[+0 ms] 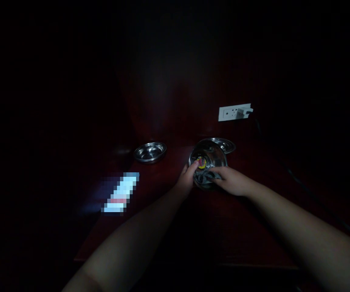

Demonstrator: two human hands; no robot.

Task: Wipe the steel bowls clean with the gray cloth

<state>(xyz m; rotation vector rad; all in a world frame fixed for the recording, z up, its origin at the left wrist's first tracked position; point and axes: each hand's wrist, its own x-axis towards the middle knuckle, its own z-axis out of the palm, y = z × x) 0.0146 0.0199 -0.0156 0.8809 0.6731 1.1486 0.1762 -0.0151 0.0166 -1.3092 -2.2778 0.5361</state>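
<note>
My left hand grips the left edge of a shiny steel bowl, its thumb by a round yellow and red sticker. The bowl is tilted so that its inside faces me. With closed fingers my right hand presses a dark grey patterned cloth against the lower inner part of the bowl. Behind it lies a wide steel dish, partly hidden. Another steel bowl rests upright to the left, apart from both hands.
A dark red table lies under my arms. At its left is a lit, pixelated screen. On the back wall a white socket plate holds a plug; a dark cable runs down the right side. The surroundings are very dark.
</note>
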